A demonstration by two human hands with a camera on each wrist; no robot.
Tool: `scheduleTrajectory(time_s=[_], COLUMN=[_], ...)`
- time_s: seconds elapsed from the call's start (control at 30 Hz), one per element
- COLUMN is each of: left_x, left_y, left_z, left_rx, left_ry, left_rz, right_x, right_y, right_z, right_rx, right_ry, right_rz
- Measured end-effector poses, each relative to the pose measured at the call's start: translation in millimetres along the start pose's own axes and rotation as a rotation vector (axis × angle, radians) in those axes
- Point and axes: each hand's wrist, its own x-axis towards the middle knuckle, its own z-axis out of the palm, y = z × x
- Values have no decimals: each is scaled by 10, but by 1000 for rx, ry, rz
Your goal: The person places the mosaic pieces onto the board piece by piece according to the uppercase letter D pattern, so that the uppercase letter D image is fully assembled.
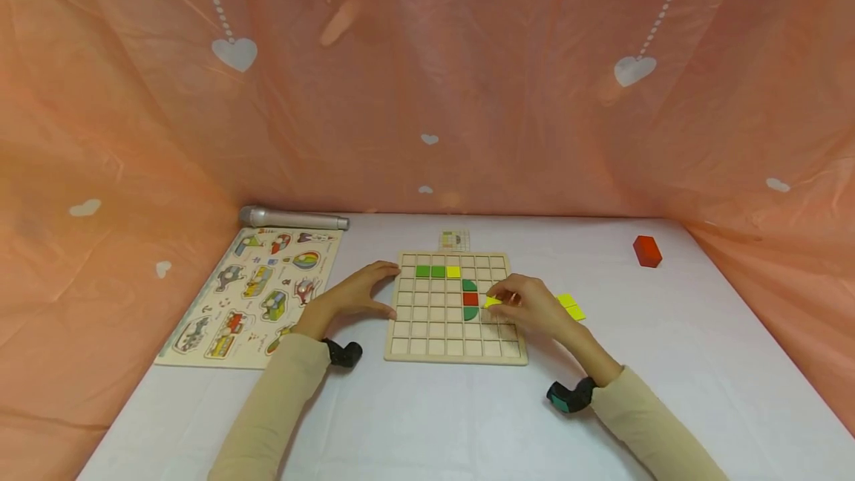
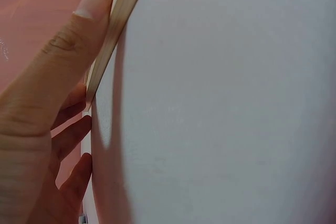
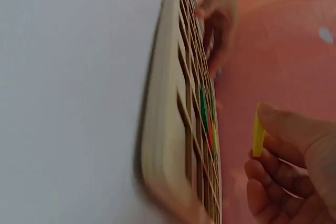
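Note:
A wooden grid board [image 1: 427, 352] with square cells lies in front of me. My left hand [image 1: 354, 292] is at its left edge, thumb and fingers spread along the side. In the left wrist view the thumb [image 2: 79, 35] lies against the board's rim [image 2: 118, 27]. Over the board's right part, my right hand [image 1: 531, 306] pinches a yellow tile [image 1: 493, 302] between thumb and fingers; the right wrist view shows this tile [image 3: 258, 135] raised above the grid. Set in the cells are two green squares [image 1: 430, 272], a yellow square [image 1: 453, 272], a red square [image 1: 470, 299] and two rounded green pieces [image 1: 470, 313].
More yellow tiles [image 1: 571, 306] lie right of the board, partly behind my right hand. A small pattern card [image 1: 455, 240] touches the far edge. To the left are a picture puzzle board [image 1: 250, 295] and a silver microphone [image 1: 294, 219]. A red block [image 1: 647, 252] stands far right.

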Motion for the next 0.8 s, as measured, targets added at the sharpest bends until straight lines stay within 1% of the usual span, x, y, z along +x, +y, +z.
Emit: scheduleTrajectory(time_s=[0.2,0.4,0.57,0.8], left_x=[-3,2,9,11], left_y=[-5,-2,-9,-12], left_z=[4,3,5,7], left_rx=[5,1,7,2], left_ry=[-2,0,4,0], left_rz=[1,0,5,3], right_x=[100,116,125,111], right_y=[-212,-294,-291,-273], right_z=[283,475,532,546], right_rx=[3,2,-7,-20], right_ry=[-5,-32,-55,-93], right_rz=[-37,-38,-57,-47])
